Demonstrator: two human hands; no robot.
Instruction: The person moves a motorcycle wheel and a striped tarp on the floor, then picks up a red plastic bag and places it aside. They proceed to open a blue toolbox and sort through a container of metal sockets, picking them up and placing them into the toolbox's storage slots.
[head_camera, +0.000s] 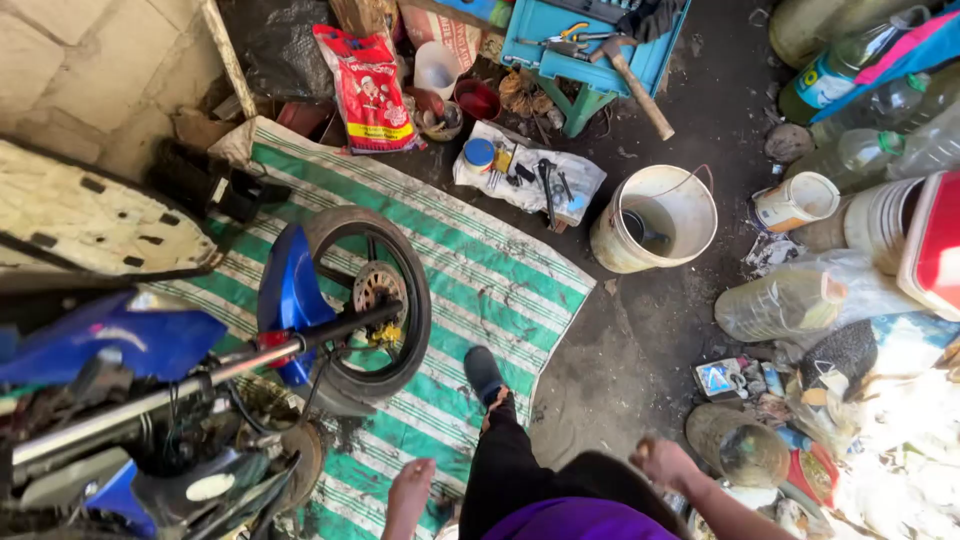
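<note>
Empty-handed, the left hand (410, 487) hangs open and the right hand (660, 462) curls into a fist beside one motorcycle wheel (368, 300), one bucket (655, 217) and one hammer (630, 78).

Dark, stained concrete floor (650, 330), partly covered by a green-and-white striped woven mat (480, 270). Pale stone-block wall (90, 70) at upper left. Small turquoise wooden bench (590, 60) at the top edge. Cream plastic bucket (655, 220) beside the mat. Clear plastic bottles (870, 150) at right. Bright sunlight at lower right.
</note>
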